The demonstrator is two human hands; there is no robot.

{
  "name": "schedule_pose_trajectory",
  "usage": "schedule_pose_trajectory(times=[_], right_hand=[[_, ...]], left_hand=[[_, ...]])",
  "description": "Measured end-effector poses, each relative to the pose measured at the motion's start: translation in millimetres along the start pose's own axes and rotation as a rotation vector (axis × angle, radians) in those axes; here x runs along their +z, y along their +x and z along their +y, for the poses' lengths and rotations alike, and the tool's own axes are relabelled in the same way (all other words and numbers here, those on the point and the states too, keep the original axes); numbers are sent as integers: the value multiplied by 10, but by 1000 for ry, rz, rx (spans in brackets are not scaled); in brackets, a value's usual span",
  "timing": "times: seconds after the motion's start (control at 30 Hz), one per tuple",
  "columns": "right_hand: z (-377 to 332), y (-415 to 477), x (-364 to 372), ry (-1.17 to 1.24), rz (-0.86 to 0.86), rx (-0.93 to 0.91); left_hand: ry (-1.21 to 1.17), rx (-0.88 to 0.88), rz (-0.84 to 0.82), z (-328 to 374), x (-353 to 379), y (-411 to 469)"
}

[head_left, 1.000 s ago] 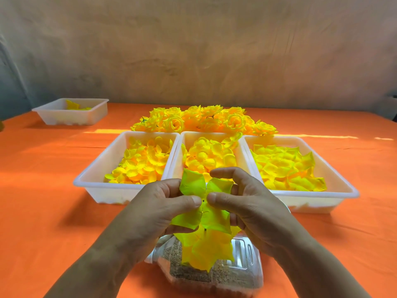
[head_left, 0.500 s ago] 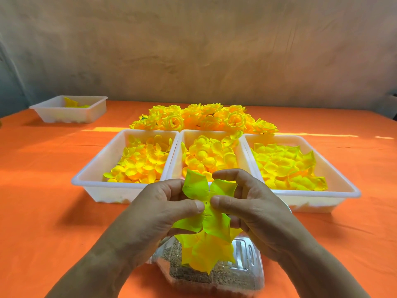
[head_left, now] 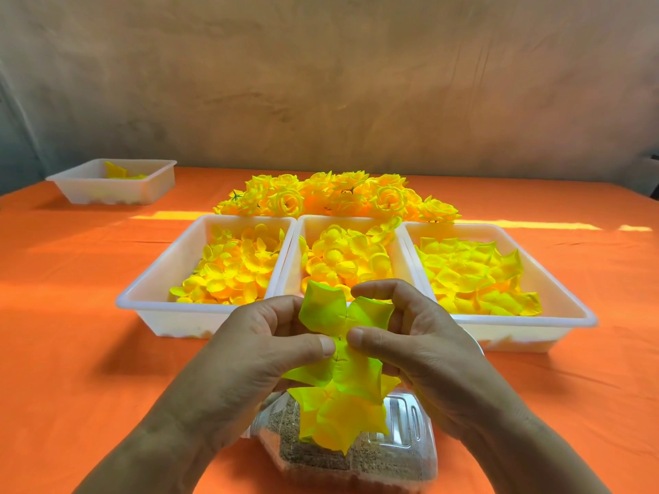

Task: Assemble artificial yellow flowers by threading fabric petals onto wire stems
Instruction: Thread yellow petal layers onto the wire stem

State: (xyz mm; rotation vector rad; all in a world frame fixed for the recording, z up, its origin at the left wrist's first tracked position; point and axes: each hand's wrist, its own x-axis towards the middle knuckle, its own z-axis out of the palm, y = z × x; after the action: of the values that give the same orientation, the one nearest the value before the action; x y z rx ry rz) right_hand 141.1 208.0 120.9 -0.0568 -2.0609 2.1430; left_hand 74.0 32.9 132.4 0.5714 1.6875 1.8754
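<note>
1. Orange cloth (head_left: 71,333) bears four white trays: a lone tray (head_left: 107,196) far left, then a row of three trays (head_left: 349,218) of petals, with one heap of finished flowers (head_left: 338,194) behind.
2. Left hand (head_left: 249,351) pinches the yellow-green petal layer (head_left: 338,315) at its centre, above one clear tub (head_left: 410,426).
3. Right hand (head_left: 424,344) pinches it too; its forefinger has just lifted, spreading the layer, probably to seat it on a stem I cannot see.

Upper petal layer (head_left: 333,315): yellow-green fabric, multi-lobed, spread open, pinched near its centre by thumbs of left hand (head_left: 249,358) and right hand (head_left: 420,344). Lower petal layer (head_left: 338,418), yellower, hangs just beneath, touching it. Loose petals (head_left: 231,272) behind; finished flowers (head_left: 335,194) heaped beyond.
</note>
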Motion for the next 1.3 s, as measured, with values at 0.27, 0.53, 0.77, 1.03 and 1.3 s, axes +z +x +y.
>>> schedule_pose_trajectory(times=[0.27, 0.53, 0.77, 1.03, 1.3], right_hand=[[-2, 9, 15, 13, 9, 24], [6, 0, 3, 36, -29, 31], [8, 0, 11, 72, -36, 40], [21, 0, 25, 77, 38, 109], [24, -32, 28, -114, 62, 123]], left_hand=[[12, -43, 11, -19, 20, 20], [27, -42, 13, -32, 19, 33], [33, -45, 19, -49, 17, 49], [63, -131, 21, -82, 28, 82], [94, -168, 11, -199, 4, 83]])
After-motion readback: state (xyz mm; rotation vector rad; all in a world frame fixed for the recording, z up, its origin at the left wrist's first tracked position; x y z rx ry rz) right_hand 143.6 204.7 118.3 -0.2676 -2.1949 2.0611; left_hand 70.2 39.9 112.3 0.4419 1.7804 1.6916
